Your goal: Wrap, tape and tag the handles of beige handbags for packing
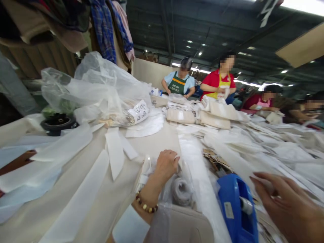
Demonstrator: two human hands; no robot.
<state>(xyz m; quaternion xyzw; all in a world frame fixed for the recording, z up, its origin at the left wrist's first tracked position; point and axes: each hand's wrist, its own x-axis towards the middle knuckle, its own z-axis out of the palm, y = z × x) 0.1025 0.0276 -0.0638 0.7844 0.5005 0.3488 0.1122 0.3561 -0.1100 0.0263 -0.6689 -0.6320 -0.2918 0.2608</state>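
My left hand (165, 165), with a beaded bracelet and a pale cuff, is closed above clear plastic. A small white bit shows at its fingertips; what it is I cannot make out. Just below that hand lies a roll of clear plastic (181, 190), with a beige padded piece (186, 224) under plastic nearer to me. My right hand (288, 202) is at the right, thumb and index tips close together; anything between them is too small to name. Left of it stands a blue tape dispenser (234, 206). A long white plastic strip (196, 172) runs between the hands.
A large clear plastic bag (101, 81) with a handwritten label stands at the back left, beside a black round container (59, 123). Pale cut strips (78, 192) lie on the left. Stacked beige pieces (181, 115) and several co-workers (177, 82) are across the table.
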